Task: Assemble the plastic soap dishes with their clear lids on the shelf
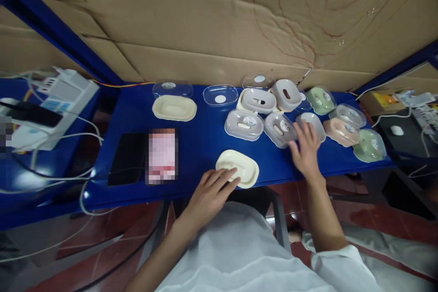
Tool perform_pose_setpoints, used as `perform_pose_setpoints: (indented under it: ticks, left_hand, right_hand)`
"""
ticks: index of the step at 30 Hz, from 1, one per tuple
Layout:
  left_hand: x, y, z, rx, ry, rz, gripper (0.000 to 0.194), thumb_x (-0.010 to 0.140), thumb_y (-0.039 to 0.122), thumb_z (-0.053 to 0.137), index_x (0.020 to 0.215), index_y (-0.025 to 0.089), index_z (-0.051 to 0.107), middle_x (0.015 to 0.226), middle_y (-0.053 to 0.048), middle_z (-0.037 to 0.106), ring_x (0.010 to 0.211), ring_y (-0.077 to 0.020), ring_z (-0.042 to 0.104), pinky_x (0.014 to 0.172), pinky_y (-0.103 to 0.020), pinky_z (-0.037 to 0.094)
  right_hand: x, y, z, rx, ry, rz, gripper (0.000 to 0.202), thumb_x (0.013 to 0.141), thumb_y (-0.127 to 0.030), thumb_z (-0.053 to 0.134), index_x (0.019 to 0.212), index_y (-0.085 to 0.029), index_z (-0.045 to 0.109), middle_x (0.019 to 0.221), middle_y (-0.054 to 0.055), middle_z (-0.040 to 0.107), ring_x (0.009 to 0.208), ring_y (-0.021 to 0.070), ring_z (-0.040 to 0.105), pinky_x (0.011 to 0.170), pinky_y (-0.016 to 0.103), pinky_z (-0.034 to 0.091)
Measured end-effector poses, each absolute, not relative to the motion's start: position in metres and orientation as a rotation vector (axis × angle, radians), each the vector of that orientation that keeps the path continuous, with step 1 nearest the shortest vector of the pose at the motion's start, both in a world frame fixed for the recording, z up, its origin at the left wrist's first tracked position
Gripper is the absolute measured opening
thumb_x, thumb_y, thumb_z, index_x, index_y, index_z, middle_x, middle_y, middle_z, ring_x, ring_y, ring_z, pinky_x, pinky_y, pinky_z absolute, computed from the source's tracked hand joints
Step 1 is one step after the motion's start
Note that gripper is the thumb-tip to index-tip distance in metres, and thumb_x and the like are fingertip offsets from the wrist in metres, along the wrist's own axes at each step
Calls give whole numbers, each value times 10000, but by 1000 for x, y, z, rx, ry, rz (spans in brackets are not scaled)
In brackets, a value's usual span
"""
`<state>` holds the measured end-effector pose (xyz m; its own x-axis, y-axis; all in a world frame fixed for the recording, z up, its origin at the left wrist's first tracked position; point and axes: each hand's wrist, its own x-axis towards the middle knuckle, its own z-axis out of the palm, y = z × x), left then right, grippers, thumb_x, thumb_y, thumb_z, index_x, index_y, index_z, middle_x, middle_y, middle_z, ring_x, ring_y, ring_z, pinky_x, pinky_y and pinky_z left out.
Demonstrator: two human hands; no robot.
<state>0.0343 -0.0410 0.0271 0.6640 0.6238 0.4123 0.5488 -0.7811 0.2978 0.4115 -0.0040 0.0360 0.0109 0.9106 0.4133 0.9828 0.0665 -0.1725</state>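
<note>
A cream oval dish (pixel 248 171) lies near the table's front edge. My left hand (pixel 219 187) rests on its left side with fingers spread. To the right, my right hand (pixel 306 146) is over a pale grey dish (pixel 318 125), fingers apart, beside a lidded grey box (pixel 279 130). Whether its fingertips touch the dish is unclear. Another lidded grey box (pixel 244 124) sits further left, with more grey dishes behind it. A second cream dish (pixel 174 108) lies at the back left, next to clear lids (pixel 220 95).
Green boxes (pixel 320 100) and a peach box (pixel 341 131) stand right on the blue table (pixel 195 146). A black tablet (pixel 126 159) and a blurred pink item (pixel 162 156) lie left. Cables and a power strip (pixel 68 105) are at far left. Cardboard (pixel 191 23) rises behind.
</note>
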Motion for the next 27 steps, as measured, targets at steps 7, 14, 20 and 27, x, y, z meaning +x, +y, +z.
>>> perform_pose_setpoints:
  ticks: [7, 14, 20, 27]
  left_hand:
    - [19, -27, 25, 2660, 1128, 848, 134, 1033, 226, 679, 1143, 220, 754, 1241, -86, 785, 1219, -299, 688, 1085, -490, 494]
    - [19, -31, 19, 2575, 1286, 902, 220, 1005, 284, 732, 1216, 221, 721, 1160, -98, 769, 1054, -284, 714, 928, -442, 590]
    - [13, -31, 12, 2355, 1294, 1005, 573, 999, 294, 741, 1533, 276, 535, 1579, -171, 513, 1280, -284, 672, 1055, -455, 624]
    - [5, -15, 21, 2453, 1147, 892, 570, 1027, 296, 694, 1568, 299, 513, 1679, -137, 470, 1520, -314, 526, 1208, -503, 530]
  right_hand:
    - [467, -12, 15, -2102, -1586, -323, 501, 1047, -523, 520, 1322, -164, 735, 1322, 183, 754, 1309, 366, 640, 1111, 580, 492]
    - [403, -54, 37, -1640, -1533, -451, 438, 1022, -331, 669, 1444, -214, 674, 1338, 145, 753, 1314, 353, 666, 1117, 556, 542]
    - [313, -56, 55, -1165, -2234, 119, 585, 1017, -142, 656, 1573, -281, 540, 1434, 81, 719, 1426, 299, 594, 1173, 540, 514]
    - [286, -41, 47, -1098, -2390, 219, 499, 1063, -187, 600, 1557, -234, 555, 1457, 91, 705, 1435, 283, 581, 1179, 522, 515]
